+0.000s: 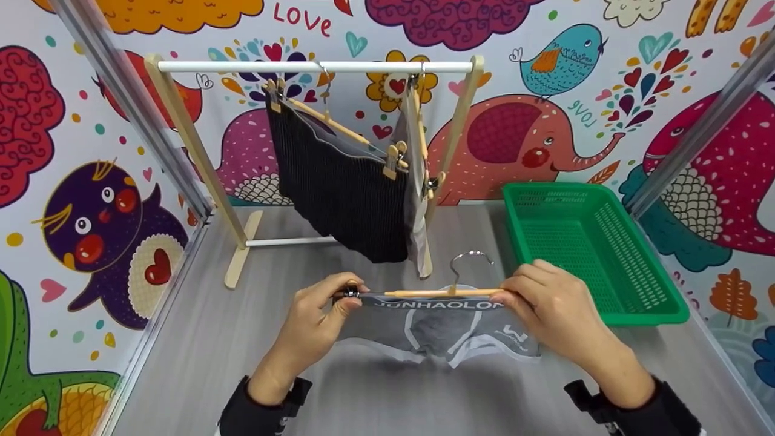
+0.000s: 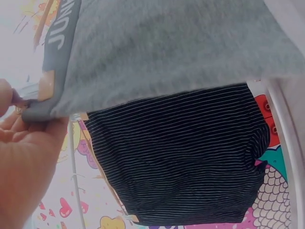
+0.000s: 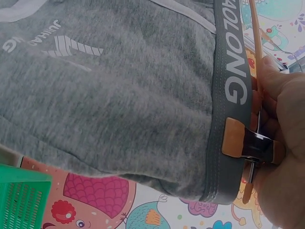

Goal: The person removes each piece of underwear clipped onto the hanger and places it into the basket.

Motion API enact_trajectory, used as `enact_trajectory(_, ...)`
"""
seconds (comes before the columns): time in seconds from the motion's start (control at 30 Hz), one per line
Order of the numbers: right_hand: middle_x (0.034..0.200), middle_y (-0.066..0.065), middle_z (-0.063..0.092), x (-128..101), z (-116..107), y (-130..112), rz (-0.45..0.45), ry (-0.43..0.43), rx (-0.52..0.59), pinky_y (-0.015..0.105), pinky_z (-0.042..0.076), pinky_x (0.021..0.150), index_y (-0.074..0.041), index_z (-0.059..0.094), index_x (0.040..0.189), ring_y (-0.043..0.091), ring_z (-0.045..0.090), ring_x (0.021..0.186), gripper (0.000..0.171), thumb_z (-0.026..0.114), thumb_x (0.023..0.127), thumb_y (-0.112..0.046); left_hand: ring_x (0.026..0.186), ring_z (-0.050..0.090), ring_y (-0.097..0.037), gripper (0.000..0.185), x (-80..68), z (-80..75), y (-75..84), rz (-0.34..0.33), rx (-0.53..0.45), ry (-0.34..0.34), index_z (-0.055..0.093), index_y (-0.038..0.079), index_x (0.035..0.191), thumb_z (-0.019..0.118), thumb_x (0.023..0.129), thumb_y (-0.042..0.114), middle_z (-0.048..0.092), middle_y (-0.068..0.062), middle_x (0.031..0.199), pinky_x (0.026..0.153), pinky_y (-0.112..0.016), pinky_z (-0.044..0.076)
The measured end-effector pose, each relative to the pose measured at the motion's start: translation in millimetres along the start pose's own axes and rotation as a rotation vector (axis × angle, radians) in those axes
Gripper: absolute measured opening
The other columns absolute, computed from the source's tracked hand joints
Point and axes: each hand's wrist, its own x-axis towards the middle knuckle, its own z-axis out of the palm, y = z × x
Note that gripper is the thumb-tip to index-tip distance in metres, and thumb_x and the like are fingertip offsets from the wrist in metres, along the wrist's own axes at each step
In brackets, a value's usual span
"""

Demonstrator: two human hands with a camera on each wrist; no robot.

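Observation:
A wooden clip hanger [image 1: 442,292] with a metal hook is held level above the table, and grey underwear [image 1: 442,330] hangs from its clips by the lettered waistband. My left hand [image 1: 330,303] pinches the left clip and the waistband end [image 2: 43,102]. My right hand [image 1: 533,297] grips the right end of the hanger, fingers curled round the clip [image 3: 248,143]. The grey fabric [image 3: 114,105] fills the right wrist view. Behind stands a wooden rack [image 1: 315,66] where dark striped underwear [image 1: 342,188] [image 2: 176,157] hangs on another clip hanger.
A green plastic basket [image 1: 651,303] sits on the grey table at the right, close to my right hand. The rack's legs [image 1: 239,254] stand at the back left. Metal frame posts [image 1: 130,103] and cartoon-patterned walls enclose the table.

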Motion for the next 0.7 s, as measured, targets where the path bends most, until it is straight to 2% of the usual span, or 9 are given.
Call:
enact_trajectory(0.23,0.073,-0.009,0.058,1.2,0.1,0.8,0.012,-0.006,-0.012,0.014,0.038,0.056,-0.015,0.07,0.081,0.005,0.044,0.068,0.013,0.078,0.077,-0.024,0.07,0.054,-0.01,0.017,-0.3,4.8,-4.3,0.054,0.035,0.041,0.06,0.005,0.106,0.058,0.09,0.01,0.063,-0.006,0.094,0.062,-0.019,0.046)
enact_trajectory(0.43,0.072,-0.009,0.057,1.6,2.1,2.3,0.017,-0.004,-0.01,0.014,0.037,0.055,-0.015,0.07,0.081,0.005,0.043,0.068,0.013,0.078,0.077,-0.024,0.064,0.051,-0.009,0.015,0.5,7.3,-7.8,0.041,0.061,0.073,0.061,0.008,0.103,0.057,0.091,0.014,0.064,-0.005,0.091,0.058,-0.018,0.044)
enact_trajectory(0.57,0.072,-0.009,0.057,1.6,4.0,2.7,0.012,-0.004,-0.01,0.015,0.037,0.055,-0.014,0.07,0.081,0.005,0.044,0.067,0.014,0.078,0.078,-0.025,0.064,0.055,-0.013,0.012,1.0,8.6,-8.7,0.027,0.06,0.085,0.062,0.007,0.101,0.059,0.089,0.009,0.065,-0.005,0.091,0.058,-0.018,0.045)
enact_trajectory(0.7,0.071,-0.009,0.056,1.5,5.1,2.3,0.007,-0.001,-0.007,0.016,0.037,0.054,-0.014,0.07,0.08,0.005,0.043,0.067,0.014,0.077,0.078,-0.026,0.068,0.06,-0.016,0.015,1.8,9.4,-9.8,0.054,0.072,0.106,0.063,0.003,0.099,0.062,0.085,0.0,0.066,-0.006,0.091,0.06,-0.018,0.047)
